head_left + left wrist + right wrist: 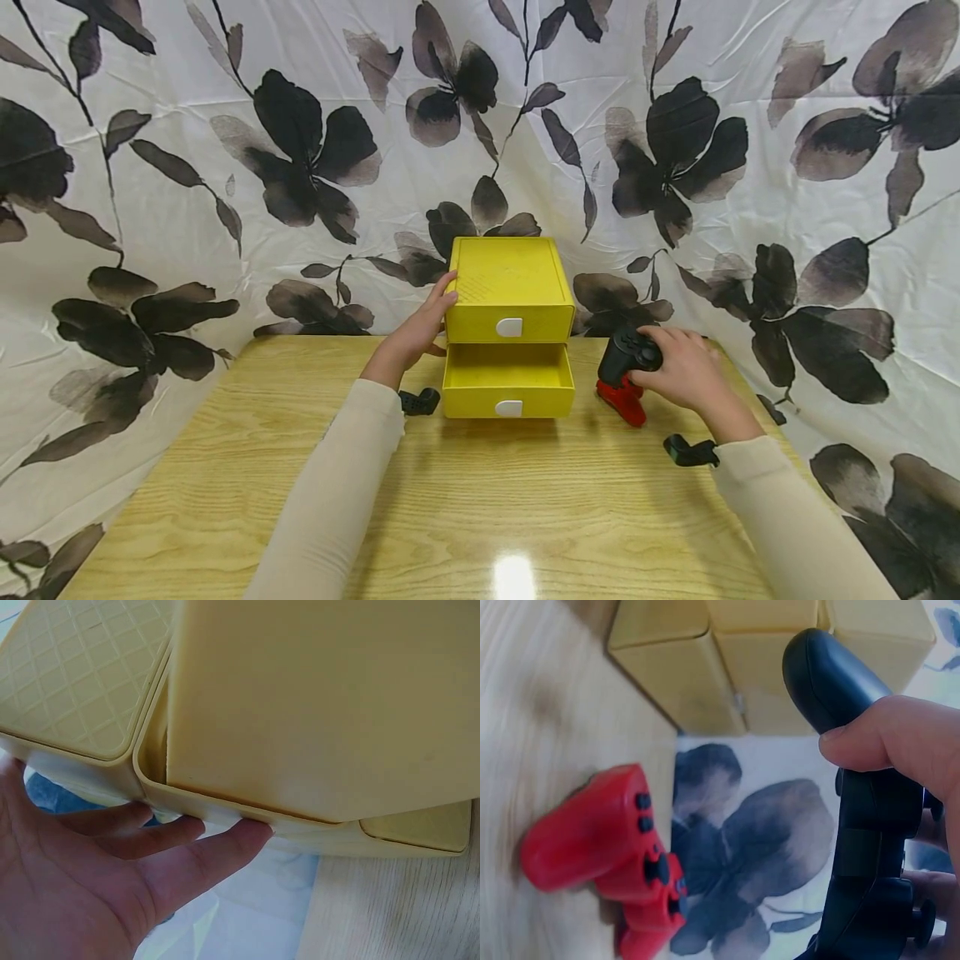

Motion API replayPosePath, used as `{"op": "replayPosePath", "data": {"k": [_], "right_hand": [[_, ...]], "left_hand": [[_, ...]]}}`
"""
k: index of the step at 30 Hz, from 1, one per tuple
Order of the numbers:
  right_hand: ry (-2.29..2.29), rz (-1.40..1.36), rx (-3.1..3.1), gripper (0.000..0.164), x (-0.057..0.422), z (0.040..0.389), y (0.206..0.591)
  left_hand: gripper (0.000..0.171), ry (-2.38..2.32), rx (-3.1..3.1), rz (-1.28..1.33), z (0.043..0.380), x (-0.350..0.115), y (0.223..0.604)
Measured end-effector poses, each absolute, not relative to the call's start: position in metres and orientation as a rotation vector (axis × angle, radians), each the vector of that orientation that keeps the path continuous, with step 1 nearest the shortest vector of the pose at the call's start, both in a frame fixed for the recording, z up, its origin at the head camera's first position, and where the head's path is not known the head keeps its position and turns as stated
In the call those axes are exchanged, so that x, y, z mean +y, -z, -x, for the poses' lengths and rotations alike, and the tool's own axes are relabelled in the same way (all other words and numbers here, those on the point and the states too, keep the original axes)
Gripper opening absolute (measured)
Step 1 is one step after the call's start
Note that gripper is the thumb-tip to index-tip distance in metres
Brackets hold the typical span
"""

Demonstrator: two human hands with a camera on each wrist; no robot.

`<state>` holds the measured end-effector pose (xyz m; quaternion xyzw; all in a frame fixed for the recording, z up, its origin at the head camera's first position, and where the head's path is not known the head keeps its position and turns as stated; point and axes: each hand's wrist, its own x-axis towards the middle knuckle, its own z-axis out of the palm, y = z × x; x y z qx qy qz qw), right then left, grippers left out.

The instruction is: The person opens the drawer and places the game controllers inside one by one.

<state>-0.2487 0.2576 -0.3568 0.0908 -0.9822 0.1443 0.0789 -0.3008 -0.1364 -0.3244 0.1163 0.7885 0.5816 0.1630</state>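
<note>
One black gamepad (pixel 618 358), frame right: right hand (pixel 686 372) grips it, probably for lifting; next needs care. Left hand (pixel 412 335), fingers straight, touches drawers (pixel 480 323).

A screened-off tabletop (pixel 202 508) setup; whether it stands in a home, a lab or an office cannot be told. Wrinkled white cloth (pixel 555 200) with dark printed flowers hangs behind the wood-grain surface and along its sides like a curtained booth, while a yellow drawer unit (pixel 513 275) and black game controller (pixel 626 354) lend a household look.
</note>
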Motion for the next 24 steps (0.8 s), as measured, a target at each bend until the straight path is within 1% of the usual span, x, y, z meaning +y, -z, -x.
{"op": "replayPosePath", "data": {"k": [3,11,24], "right_hand": [[-0.442,-0.281,-2.911,0.071,0.253,0.247,0.355],[-0.467,-0.312,-2.842,0.069,0.238,0.243,0.349],[-0.505,-0.336,-2.738,0.072,0.218,0.241,0.343]], "left_hand": [[0.058,-1.666,2.247,-0.332,0.302,-0.137,0.326],[0.056,-1.666,2.281,-0.33,0.319,-0.14,0.346],[0.056,-1.664,2.31,-0.329,0.319,-0.139,0.348]]}}
